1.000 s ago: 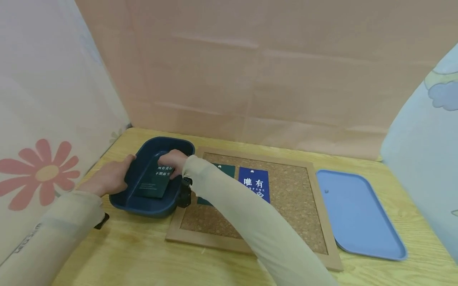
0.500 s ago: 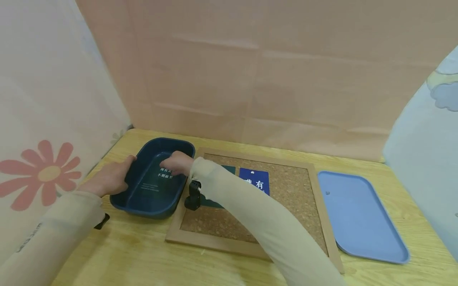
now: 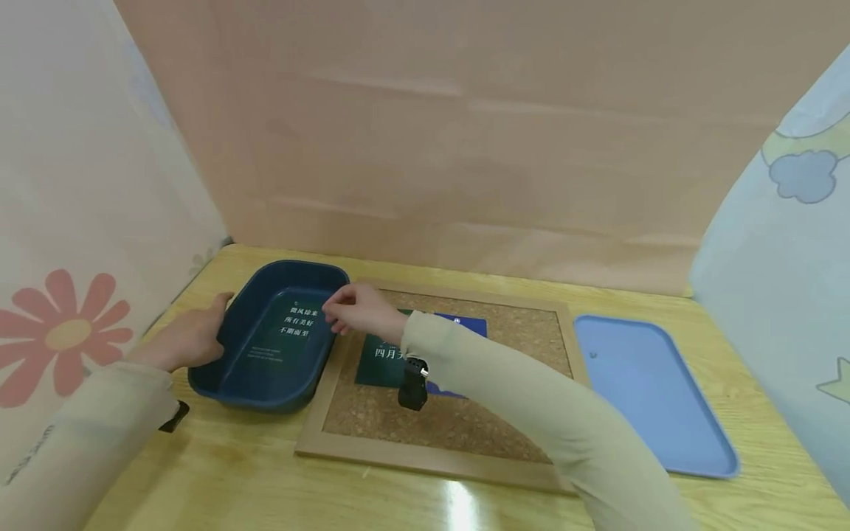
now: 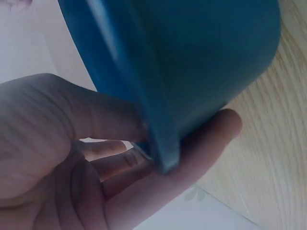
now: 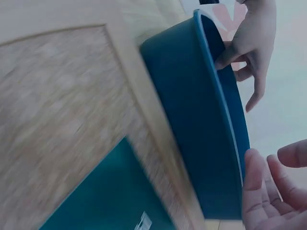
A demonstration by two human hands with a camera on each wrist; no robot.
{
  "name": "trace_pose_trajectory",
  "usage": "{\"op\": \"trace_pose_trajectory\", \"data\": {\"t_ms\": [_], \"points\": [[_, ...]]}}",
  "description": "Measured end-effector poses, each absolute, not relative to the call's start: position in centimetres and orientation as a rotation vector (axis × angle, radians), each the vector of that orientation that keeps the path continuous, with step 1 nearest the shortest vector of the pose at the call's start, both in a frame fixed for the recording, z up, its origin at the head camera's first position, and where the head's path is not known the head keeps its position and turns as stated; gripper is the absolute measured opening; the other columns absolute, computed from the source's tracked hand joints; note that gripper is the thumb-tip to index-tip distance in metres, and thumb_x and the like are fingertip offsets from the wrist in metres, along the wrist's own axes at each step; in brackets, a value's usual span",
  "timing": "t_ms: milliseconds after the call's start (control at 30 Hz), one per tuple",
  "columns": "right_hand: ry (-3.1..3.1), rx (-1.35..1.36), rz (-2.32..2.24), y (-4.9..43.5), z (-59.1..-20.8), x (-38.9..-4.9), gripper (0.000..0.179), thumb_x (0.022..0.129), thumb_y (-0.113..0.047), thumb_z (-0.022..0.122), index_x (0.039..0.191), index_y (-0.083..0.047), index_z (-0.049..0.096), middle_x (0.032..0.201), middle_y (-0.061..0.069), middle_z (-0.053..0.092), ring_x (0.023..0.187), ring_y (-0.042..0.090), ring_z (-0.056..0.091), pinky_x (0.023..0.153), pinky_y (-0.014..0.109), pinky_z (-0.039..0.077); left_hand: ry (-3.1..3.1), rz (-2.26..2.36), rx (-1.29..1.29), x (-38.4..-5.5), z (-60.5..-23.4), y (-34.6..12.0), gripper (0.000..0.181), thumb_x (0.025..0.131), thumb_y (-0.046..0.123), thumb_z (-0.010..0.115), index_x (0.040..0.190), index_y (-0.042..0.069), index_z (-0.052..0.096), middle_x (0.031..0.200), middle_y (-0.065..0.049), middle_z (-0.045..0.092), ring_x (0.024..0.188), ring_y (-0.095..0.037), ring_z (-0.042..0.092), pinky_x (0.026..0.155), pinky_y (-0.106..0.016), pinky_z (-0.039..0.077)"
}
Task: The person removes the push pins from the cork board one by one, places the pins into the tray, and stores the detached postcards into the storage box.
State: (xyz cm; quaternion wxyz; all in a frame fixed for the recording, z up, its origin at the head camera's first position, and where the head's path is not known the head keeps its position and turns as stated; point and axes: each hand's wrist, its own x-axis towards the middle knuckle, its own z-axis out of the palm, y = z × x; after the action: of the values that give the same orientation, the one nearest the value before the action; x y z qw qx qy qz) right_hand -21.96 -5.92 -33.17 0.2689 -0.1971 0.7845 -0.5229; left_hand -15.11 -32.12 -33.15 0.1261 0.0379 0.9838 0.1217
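Observation:
My left hand (image 3: 189, 335) grips the left rim of a dark blue plastic basin (image 3: 255, 394), thumb inside the wall and fingers outside, as the left wrist view shows. A dark green card (image 3: 275, 343) with white characters and a small hole at its top lies flat in the basin. My right hand (image 3: 365, 311) hovers by the basin's right rim, fingers loosely curled and nothing seen between them. Beneath the right arm is a cork board (image 3: 524, 413) in a wooden frame, bearing a green card (image 3: 375, 369) and a blue card (image 3: 473, 326), both partly hidden by the sleeve.
A light blue tray (image 3: 644, 383) lies at the right, overlapped by the arm, with a small shiny piece (image 3: 593, 355) near its left edge. Behind the wooden table (image 3: 219, 457) hangs a pinkish backdrop (image 3: 465, 162). Patterned cloths stand at both sides.
My right hand has come up out of the basin and moved right, to its rim. The green card now lies uncovered inside. My left hand keeps its grip.

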Motion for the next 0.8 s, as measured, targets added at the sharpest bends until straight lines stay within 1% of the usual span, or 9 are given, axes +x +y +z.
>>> {"op": "trace_pose_trajectory", "data": {"t_ms": [100, 200, 233, 300, 400, 467, 533, 667, 800], "points": [[2.142, -0.543, -1.413, -4.4, -33.2, -22.1, 0.022, 0.098, -0.016, 0.054, 0.111, -0.001, 0.064, 0.104, 0.017, 0.067, 0.096, 0.033, 0.066, 0.085, 0.044, 0.054, 2.842, 0.323, 0.106, -15.4, -32.9, -32.2, 0.081, 0.072, -0.004, 0.057, 0.139, -0.019, 0.013, 0.085, -0.028, 0.061, 0.065, -0.028, 0.057, 0.059, -0.040, 0.047], [2.151, -0.540, -1.414, -2.8, -33.1, -22.0, 0.025, 0.099, -0.016, 0.053, 0.114, 0.001, 0.063, 0.111, 0.021, 0.065, 0.103, 0.037, 0.063, 0.087, 0.045, 0.053, 2.827, 0.269, 0.082, -15.4, -32.5, -32.1, 0.081, 0.073, 0.000, 0.059, 0.139, -0.020, 0.015, 0.103, -0.038, 0.057, 0.080, -0.038, 0.061, 0.068, -0.047, 0.050], [2.152, -0.538, -1.412, -2.4, -33.0, -22.0, 0.026, 0.099, -0.016, 0.053, 0.116, 0.002, 0.062, 0.113, 0.022, 0.064, 0.104, 0.037, 0.062, 0.087, 0.045, 0.053, 2.820, 0.250, 0.069, -15.3, -32.3, -32.0, 0.081, 0.075, 0.002, 0.059, 0.139, -0.020, 0.015, 0.107, -0.040, 0.056, 0.086, -0.043, 0.061, 0.072, -0.050, 0.050], [2.160, -0.536, -1.409, -1.5, -33.1, -22.0, 0.028, 0.099, -0.017, 0.053, 0.117, 0.003, 0.061, 0.114, 0.022, 0.063, 0.104, 0.038, 0.062, 0.085, 0.044, 0.053, 2.820, 0.216, 0.043, -15.0, -32.0, -31.7, 0.080, 0.079, 0.006, 0.060, 0.139, -0.022, 0.015, 0.117, -0.044, 0.050, 0.098, -0.051, 0.057, 0.079, -0.055, 0.048], [2.173, -0.527, -1.413, -0.4, -33.1, -21.8, 0.028, 0.099, -0.016, 0.053, 0.117, 0.004, 0.061, 0.112, 0.022, 0.064, 0.103, 0.039, 0.061, 0.083, 0.043, 0.054, 2.866, 0.172, -0.024, -14.5, -31.6, -30.7, 0.076, 0.086, 0.013, 0.059, 0.138, -0.023, 0.017, 0.125, -0.048, 0.040, 0.111, -0.059, 0.045, 0.087, -0.063, 0.043], [2.190, -0.523, -1.413, 0.2, -33.2, -21.8, 0.027, 0.099, -0.015, 0.053, 0.116, 0.004, 0.061, 0.109, 0.021, 0.065, 0.101, 0.038, 0.062, 0.082, 0.043, 0.054, 2.932, 0.160, -0.039, -14.2, -31.3, -29.8, 0.073, 0.088, 0.015, 0.059, 0.136, -0.023, 0.021, 0.125, -0.049, 0.037, 0.112, -0.062, 0.040, 0.090, -0.066, 0.040], [2.208, -0.512, -1.419, 0.7, -33.3, -21.7, 0.026, 0.099, -0.014, 0.052, 0.115, 0.004, 0.062, 0.108, 0.020, 0.065, 0.101, 0.038, 0.062, 0.082, 0.043, 0.054, 2.996, 0.156, -0.040, -14.0, -31.0, -28.8, 0.070, 0.089, 0.018, 0.059, 0.136, -0.022, 0.025, 0.123, -0.048, 0.037, 0.110, -0.062, 0.040, 0.090, -0.067, 0.039], [2.232, -0.496, -1.424, 1.6, -33.6, -21.7, 0.026, 0.099, -0.014, 0.052, 0.116, 0.004, 0.062, 0.108, 0.018, 0.066, 0.101, 0.036, 0.063, 0.081, 0.043, 0.054, 3.064, 0.122, 0.046, -13.9, -30.5, -27.0, 0.067, 0.090, 0.022, 0.060, 0.134, -0.020, 0.032, 0.121, -0.046, 0.041, 0.106, -0.059, 0.045, 0.086, -0.064, 0.042], [2.242, -0.473, -1.428, 2.2, -33.6, -21.7, 0.026, 0.099, -0.015, 0.053, 0.116, 0.002, 0.062, 0.110, 0.020, 0.066, 0.100, 0.035, 0.063, 0.082, 0.044, 0.054, 3.106, 0.082, 0.137, -13.8, -30.4, -25.7, 0.063, 0.090, 0.023, 0.061, 0.130, -0.020, 0.037, 0.115, -0.044, 0.046, 0.100, -0.056, 0.050, 0.083, -0.061, 0.045]]}}
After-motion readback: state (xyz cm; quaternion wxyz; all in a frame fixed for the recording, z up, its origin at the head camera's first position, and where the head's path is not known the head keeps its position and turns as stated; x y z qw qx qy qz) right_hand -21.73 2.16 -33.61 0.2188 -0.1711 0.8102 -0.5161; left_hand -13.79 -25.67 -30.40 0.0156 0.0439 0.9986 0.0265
